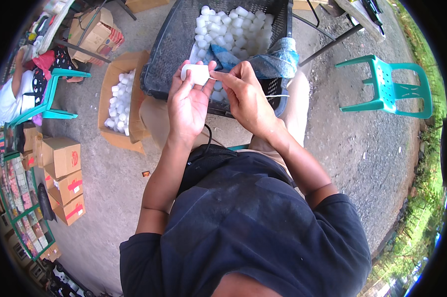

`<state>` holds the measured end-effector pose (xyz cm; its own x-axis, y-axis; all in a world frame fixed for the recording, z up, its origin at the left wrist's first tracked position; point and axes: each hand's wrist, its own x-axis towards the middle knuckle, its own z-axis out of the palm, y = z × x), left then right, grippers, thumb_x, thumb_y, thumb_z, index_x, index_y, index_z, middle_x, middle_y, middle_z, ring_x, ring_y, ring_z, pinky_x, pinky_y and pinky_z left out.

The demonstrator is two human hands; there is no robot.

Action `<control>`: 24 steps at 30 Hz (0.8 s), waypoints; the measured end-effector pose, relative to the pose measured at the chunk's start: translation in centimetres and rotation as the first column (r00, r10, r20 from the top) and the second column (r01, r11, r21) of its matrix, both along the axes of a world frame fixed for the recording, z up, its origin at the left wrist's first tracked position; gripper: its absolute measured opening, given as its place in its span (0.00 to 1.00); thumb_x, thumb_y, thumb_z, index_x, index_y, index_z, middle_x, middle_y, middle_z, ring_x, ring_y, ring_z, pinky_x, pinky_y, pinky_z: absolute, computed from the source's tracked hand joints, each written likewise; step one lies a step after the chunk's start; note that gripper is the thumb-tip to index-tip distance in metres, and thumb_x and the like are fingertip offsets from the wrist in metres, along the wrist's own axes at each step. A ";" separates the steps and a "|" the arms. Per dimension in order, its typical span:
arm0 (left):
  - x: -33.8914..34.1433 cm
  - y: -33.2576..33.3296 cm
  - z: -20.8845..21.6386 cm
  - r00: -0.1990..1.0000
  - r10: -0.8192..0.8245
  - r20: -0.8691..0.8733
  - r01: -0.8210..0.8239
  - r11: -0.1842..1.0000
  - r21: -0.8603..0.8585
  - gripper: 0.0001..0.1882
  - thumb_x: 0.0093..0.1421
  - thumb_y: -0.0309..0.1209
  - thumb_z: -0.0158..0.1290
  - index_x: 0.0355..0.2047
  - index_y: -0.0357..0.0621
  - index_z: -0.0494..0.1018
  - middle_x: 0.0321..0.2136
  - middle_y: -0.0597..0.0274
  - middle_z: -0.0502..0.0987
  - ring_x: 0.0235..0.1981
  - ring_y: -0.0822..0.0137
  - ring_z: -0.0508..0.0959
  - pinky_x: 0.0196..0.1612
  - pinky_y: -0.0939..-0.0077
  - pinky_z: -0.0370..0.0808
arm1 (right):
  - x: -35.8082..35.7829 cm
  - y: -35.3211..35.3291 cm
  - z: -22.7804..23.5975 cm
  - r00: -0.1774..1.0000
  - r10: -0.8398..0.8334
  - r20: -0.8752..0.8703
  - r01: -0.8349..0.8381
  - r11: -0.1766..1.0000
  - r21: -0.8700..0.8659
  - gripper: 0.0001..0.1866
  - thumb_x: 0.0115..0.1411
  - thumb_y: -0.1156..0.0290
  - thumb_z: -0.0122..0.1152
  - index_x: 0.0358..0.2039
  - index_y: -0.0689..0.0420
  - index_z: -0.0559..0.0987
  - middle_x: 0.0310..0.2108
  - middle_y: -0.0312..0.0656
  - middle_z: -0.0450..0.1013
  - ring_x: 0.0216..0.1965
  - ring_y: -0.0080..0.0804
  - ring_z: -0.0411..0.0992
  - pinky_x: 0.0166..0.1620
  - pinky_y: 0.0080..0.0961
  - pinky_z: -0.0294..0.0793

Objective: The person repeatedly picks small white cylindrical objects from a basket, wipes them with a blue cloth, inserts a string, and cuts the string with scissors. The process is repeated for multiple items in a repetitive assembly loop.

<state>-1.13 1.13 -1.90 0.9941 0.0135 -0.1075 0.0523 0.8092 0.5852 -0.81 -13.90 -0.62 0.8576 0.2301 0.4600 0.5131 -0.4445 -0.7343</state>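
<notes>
Upper body and legs of the wearer, seen from above. The short-sleeved T-shirt is dark navy, with faintly paler patches across the chest. The trousers are beige (the right leg appears nearly white in the light). A black item, its kind unclear, lies at the waist beside a thin black cord. The left hand and right hand are bare.

Cylinders in crate ahead, carton left, chair right

Teal chair at right, greenery beyond; stacked cardboard boxes at left, green-framed shelving beside them.
</notes>
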 end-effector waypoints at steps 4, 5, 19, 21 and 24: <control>-0.2 -0.1 0.2 1.000 -0.019 -0.023 0.020 0.999 0.040 0.15 0.69 0.31 0.44 0.54 0.43 0.60 0.52 0.52 0.67 0.59 0.50 0.68 0.60 0.58 0.69 | -0.1 0.1 1.0 0.993 -0.067 -0.096 0.070 0.997 0.031 0.13 0.50 0.84 0.60 0.38 0.60 0.79 0.26 0.45 0.69 0.29 0.43 0.70 0.37 0.34 0.71; -0.3 -0.1 0.4 1.000 -0.015 -0.014 0.016 0.998 0.059 0.15 0.69 0.31 0.45 0.54 0.43 0.59 0.53 0.51 0.66 0.59 0.51 0.68 0.59 0.59 0.69 | 0.0 0.2 1.3 0.991 -0.074 -0.115 0.080 0.995 0.055 0.13 0.50 0.85 0.60 0.37 0.60 0.78 0.26 0.44 0.70 0.29 0.42 0.70 0.37 0.34 0.71; 0.1 2.0 6.5 0.937 0.160 0.310 -0.250 0.928 0.276 0.20 0.68 0.30 0.47 0.58 0.42 0.58 0.54 0.47 0.68 0.53 0.58 0.72 0.54 0.64 0.71 | 3.9 4.8 6.2 0.980 0.196 -0.034 -0.169 0.909 0.381 0.27 0.41 0.83 0.73 0.43 0.59 0.72 0.34 0.43 0.68 0.26 0.29 0.72 0.30 0.25 0.76; 0.4 3.5 6.7 0.923 0.101 0.372 -0.247 0.895 0.370 0.18 0.67 0.28 0.48 0.55 0.40 0.61 0.51 0.50 0.70 0.54 0.61 0.71 0.53 0.68 0.71 | 4.5 4.5 7.4 0.935 0.350 -0.059 -0.312 0.889 0.335 0.28 0.42 0.82 0.72 0.45 0.60 0.72 0.34 0.43 0.69 0.28 0.31 0.74 0.32 0.26 0.77; 1.0 4.7 5.8 0.942 0.006 0.336 -0.205 0.802 0.561 0.15 0.64 0.24 0.51 0.50 0.38 0.65 0.46 0.54 0.72 0.50 0.65 0.74 0.50 0.72 0.73 | 5.7 2.3 8.2 0.900 0.434 -0.026 -0.429 0.897 0.107 0.22 0.50 0.76 0.67 0.48 0.56 0.75 0.32 0.45 0.73 0.31 0.38 0.76 0.34 0.33 0.76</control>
